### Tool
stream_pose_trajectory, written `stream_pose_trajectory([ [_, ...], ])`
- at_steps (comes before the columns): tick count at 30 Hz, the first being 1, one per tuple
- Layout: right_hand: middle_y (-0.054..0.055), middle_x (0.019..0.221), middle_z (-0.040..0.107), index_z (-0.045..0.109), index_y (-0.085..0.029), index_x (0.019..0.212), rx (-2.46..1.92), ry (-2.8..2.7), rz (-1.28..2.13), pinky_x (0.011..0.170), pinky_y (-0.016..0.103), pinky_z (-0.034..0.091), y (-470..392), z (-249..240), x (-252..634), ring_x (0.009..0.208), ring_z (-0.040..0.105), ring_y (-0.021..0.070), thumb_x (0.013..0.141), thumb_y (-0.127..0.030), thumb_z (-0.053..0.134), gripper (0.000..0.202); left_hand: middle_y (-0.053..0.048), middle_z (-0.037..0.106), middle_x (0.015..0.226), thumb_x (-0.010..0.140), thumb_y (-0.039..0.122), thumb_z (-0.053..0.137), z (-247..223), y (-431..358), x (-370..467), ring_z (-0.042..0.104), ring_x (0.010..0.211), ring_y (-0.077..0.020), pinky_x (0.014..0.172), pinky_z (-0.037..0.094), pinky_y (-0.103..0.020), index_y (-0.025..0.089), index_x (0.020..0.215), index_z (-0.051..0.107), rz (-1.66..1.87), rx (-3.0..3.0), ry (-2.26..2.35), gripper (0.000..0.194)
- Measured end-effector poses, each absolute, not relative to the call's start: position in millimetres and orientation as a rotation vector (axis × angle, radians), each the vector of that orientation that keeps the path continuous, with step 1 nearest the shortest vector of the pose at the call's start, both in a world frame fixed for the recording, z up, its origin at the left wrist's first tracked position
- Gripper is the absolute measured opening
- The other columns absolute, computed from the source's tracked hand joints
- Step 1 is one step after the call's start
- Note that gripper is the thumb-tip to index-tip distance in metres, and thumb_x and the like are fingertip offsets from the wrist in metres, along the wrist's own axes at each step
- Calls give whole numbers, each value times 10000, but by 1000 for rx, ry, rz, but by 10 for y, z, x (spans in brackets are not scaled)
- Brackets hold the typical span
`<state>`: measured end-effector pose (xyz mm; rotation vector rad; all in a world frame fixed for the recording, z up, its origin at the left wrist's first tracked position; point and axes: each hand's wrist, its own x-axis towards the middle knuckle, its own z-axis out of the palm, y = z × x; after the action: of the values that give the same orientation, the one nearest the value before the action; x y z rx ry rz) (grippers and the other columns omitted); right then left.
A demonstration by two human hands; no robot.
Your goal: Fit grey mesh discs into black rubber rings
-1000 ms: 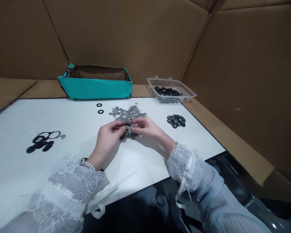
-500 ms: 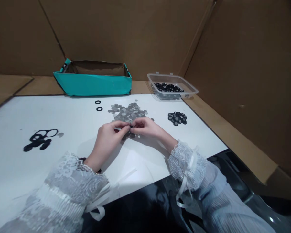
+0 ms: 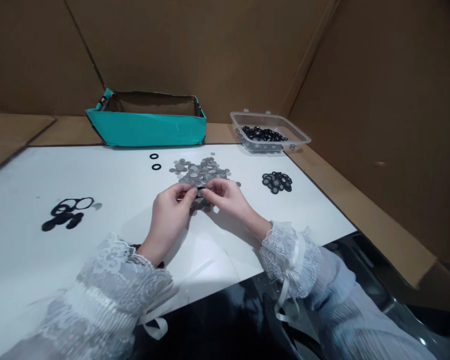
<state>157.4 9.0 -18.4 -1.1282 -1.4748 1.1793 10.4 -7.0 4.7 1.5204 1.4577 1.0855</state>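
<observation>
Between my two hands is a small black ring (image 3: 200, 192), with a grey centre just visible inside it. My left hand (image 3: 171, 216) pinches its left side between thumb and fingers. On the other side, the thumb and fingers of my right hand (image 3: 231, 201) are closed on its right edge. Partly covered by my fingers, a loose heap of small grey discs (image 3: 199, 172) lies on the white board (image 3: 210, 250) beneath and beyond the hands. Two black rings (image 3: 156, 166) rest flat to the left of the heap.
Far left on the board are black discs and larger rings (image 3: 63, 216). A pile of black-rimmed grey discs (image 3: 277, 182) lies to the right. Behind stand a teal cardboard box (image 3: 150, 131) and a clear plastic container (image 3: 296, 137) of black rings. Cardboard walls (image 3: 210, 50) surround the board.
The black ring between my hands shows more clearly, tilted towards me. My fingers have shifted slightly around it. The whole view has moved a little, with the piles unchanged.
</observation>
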Motion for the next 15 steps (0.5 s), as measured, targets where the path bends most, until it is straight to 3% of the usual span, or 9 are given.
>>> stream_pose_trajectory([
  [6, -35, 620, 548, 531, -164, 715, -1104, -1595, 1368, 541, 223, 416, 104, -150, 1625, 564, 532, 90, 790, -193, 612, 114, -52, 741, 849, 793, 331, 584, 27, -87, 89, 659, 756, -214, 726, 493, -307, 197, 823, 730, 1095, 1750, 1421, 201],
  [11, -34, 627, 549, 558, -160, 716, -1120, -1622, 1223, 545, 229, 399, 99, -151, 1659, 563, 509, 89, 784, -234, 628, 122, -81, 739, 869, 781, 340, 618, 39, -57, 57, 663, 745, -216, 672, 504, -308, 178, 859, 728, 1040, 1586, 1349, 210],
  [15, -3, 683, 596, 593, -150, 717, -1121, -1554, 1127, 579, 239, 422, 69, -162, 1623, 632, 542, 109, 765, -240, 649, 117, -78, 712, 765, 763, 355, 638, 51, -33, 48, 649, 686, -208, 630, 497, -307, 164, 767, 684, 1008, 1549, 1354, 196],
])
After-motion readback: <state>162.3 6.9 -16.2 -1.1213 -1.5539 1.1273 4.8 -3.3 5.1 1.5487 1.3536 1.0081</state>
